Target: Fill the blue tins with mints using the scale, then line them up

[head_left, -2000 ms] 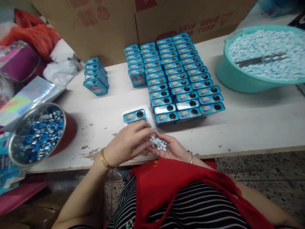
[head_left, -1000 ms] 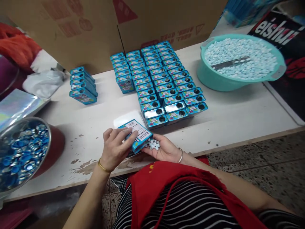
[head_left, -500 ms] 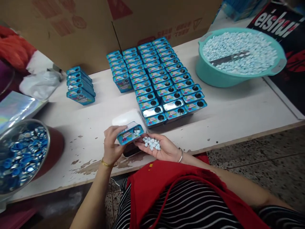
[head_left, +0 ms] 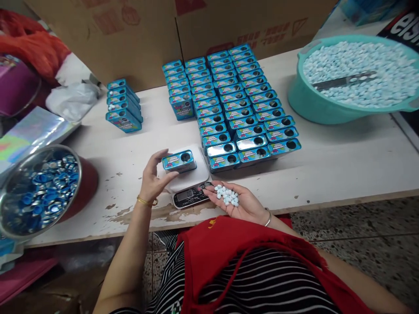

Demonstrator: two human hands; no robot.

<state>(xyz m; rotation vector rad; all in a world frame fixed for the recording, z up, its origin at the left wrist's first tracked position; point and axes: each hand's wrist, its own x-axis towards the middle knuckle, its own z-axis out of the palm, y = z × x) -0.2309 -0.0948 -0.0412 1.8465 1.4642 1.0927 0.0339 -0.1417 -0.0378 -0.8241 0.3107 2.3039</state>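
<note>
My left hand (head_left: 153, 178) grips a small blue tin (head_left: 179, 161) with a round hole in its top, resting it on the white platform of a small digital scale (head_left: 191, 195). My right hand (head_left: 240, 203) lies palm up beside the scale, cupped round a heap of pale blue and white candies (head_left: 227, 195). Just beyond stands a block of several rows of matching blue tins (head_left: 235, 104), holes facing up.
A teal basin (head_left: 314, 104) of pale candies with a metal scoop sits at the far right. A metal bowl of blue caps (head_left: 39, 189) stands at the left. A short stack of tins (head_left: 123, 104) is behind it. Cardboard boxes (head_left: 147, 39) line the back edge.
My left hand lifted the tin, tipped it at my right palm, turned it upright and has set it on the scale. The right hand keeps its candies.
</note>
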